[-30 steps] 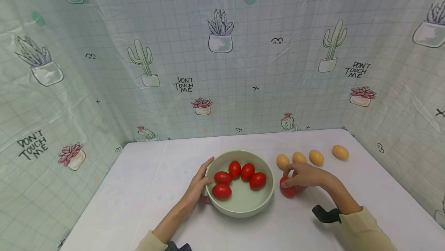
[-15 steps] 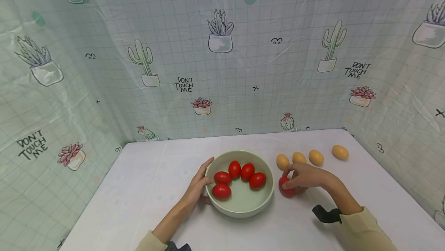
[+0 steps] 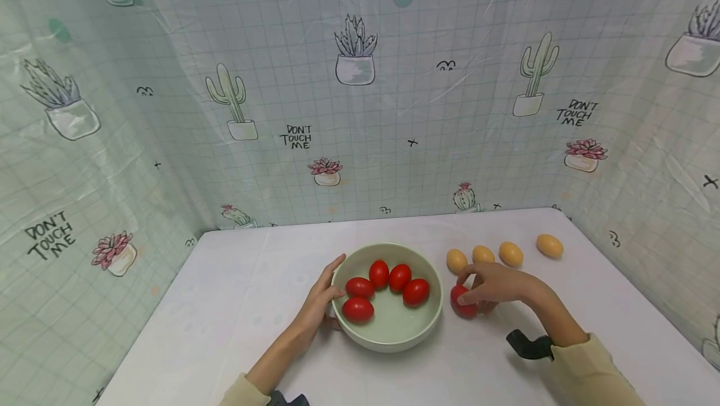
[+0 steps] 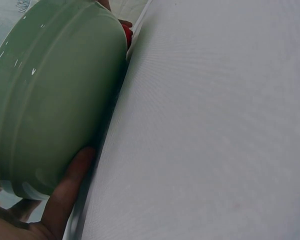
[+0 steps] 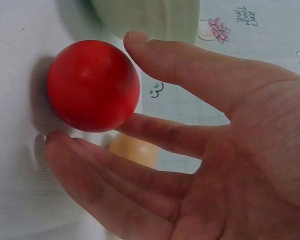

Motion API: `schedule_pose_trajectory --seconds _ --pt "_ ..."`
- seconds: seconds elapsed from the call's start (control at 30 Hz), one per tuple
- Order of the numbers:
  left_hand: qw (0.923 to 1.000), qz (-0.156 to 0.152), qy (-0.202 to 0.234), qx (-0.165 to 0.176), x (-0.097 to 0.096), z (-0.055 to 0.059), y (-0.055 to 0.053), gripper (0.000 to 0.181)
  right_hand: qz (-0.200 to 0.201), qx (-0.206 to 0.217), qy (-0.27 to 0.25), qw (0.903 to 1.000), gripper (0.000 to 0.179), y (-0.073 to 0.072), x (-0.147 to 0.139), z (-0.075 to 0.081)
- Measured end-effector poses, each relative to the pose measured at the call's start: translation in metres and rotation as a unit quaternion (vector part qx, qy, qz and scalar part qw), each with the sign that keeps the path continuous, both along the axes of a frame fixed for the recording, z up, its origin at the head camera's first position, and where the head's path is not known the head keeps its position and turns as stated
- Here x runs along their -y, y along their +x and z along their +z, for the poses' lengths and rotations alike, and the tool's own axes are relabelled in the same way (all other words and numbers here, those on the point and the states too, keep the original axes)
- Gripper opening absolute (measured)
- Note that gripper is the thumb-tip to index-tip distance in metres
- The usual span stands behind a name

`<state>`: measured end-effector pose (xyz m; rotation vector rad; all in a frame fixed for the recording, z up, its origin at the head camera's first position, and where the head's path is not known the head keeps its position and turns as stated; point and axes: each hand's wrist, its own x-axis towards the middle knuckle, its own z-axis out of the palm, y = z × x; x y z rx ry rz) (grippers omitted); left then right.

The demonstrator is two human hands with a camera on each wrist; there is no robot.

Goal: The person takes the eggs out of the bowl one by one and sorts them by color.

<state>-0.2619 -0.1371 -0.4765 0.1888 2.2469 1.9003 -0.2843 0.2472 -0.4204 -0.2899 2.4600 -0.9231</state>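
The left hand [image 3: 315, 307] is gripping the green bowl [image 3: 388, 347], apparently steadying it; the right hand [image 3: 496, 282] is holding a red egg-shaped object [image 5: 92, 86] nearby.

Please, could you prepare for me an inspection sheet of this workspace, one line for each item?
Surface: white table, faintly patterned.
Job's things: pale green bowl holding five red ovals; a sixth red oval outside, right of the bowl.
Clutter: four yellow ovals toward the table's far right, held by neither hand.
Left hand: holds the bowl's side, thumb over the rim.
Right hand: thumb and fingers around the sixth red oval; whether it is lifted, I cannot tell.
Cables: nothing seen.
Surroundings: cactus-print cloth behind and on both sides.
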Motion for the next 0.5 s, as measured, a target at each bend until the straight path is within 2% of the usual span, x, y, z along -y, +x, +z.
schedule_pose_trajectory --seconds 0.27,0.5 --pt "1.0000 0.000 -0.004 0.002 0.000 0.000 -0.001 0.074 -0.002 -0.006 -0.008 0.9999 0.054 0.003 -0.003 0.011" --pt "1.0000 0.001 -0.004 0.003 0.000 0.000 -0.001 0.074 -0.007 -0.044 -0.003 0.9990 0.054 0.005 -0.006 0.023"
